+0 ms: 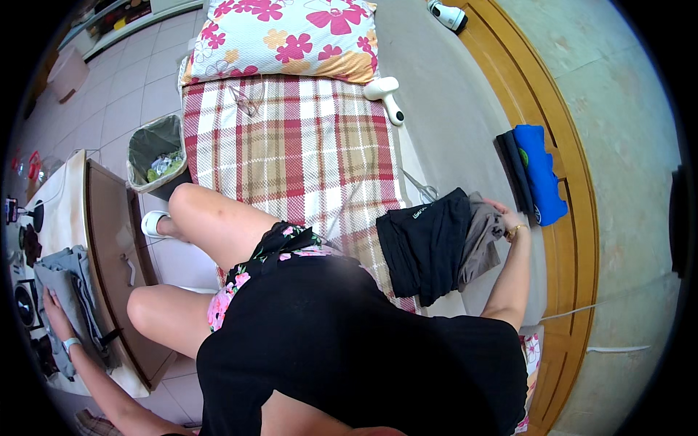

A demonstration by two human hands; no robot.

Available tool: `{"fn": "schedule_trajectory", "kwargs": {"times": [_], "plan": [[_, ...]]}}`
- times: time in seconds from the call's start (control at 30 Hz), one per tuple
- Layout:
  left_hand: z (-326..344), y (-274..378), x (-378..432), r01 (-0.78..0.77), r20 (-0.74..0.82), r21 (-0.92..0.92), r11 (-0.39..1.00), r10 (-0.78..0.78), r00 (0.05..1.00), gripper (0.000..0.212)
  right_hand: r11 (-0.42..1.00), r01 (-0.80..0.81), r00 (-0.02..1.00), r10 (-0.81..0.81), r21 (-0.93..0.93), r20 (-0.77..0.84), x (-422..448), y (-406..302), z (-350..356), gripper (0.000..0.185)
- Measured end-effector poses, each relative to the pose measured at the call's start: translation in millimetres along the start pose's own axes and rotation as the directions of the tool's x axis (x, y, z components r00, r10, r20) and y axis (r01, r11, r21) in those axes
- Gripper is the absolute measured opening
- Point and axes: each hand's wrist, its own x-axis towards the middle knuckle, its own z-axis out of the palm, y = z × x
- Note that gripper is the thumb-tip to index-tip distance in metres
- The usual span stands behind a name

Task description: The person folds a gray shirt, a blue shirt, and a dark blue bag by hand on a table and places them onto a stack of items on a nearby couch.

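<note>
My left hand (56, 316) lies on grey folded clothing (71, 289) on top of a small cabinet at the left. Whether its fingers grip the cloth cannot be told. At the right, my right hand (508, 218) is at the edge of a grey-brown garment (479, 240), its fingers partly hidden by the cloth. That garment lies against a folded black garment (422, 245) at the bed's edge. Beyond my right hand, a rolled blue garment (540, 174) sits beside a dark folded one (515, 171) by the wooden headboard or panel.
A plaid sheet (316, 141) covers the bed, with a floral pillow (283, 41) at its far end. A white handheld device (387, 98) lies near the pillow. An open lined bin (158, 155) stands beside the bed, near the cabinet (117, 229).
</note>
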Motion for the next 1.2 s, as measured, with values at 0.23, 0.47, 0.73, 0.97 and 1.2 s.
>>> {"fn": "schedule_trajectory", "kwargs": {"times": [0.23,0.47,0.73,0.97,1.2], "plan": [[4,7,6,-0.043,-0.011,0.016,0.999,0.043,0.999,0.046,0.968,-0.031,0.998,0.018,-0.248,-0.052,-4,-15,5,0.039],[-4,16,-4,-0.046,-0.046,-0.010,0.999,0.046,0.998,0.048,0.941,-0.214,0.963,0.160,-0.261,-0.215,25,-42,64,0.055],[-19,43,-12,-0.051,-0.097,-0.047,0.998,0.046,0.994,0.050,0.666,0.028,0.622,-0.596,-0.745,-0.509,51,57,47,0.055],[-35,71,-12,-0.085,-0.121,-0.020,0.996,0.082,0.989,0.051,0.616,-0.186,0.651,-0.507,-0.766,-0.565,60,83,122,0.060],[-12,39,-15,-0.009,-0.103,-0.086,0.996,0.000,0.995,0.044,0.593,-0.199,0.658,-0.509,-0.780,-0.555,71,78,127,0.058]]}}
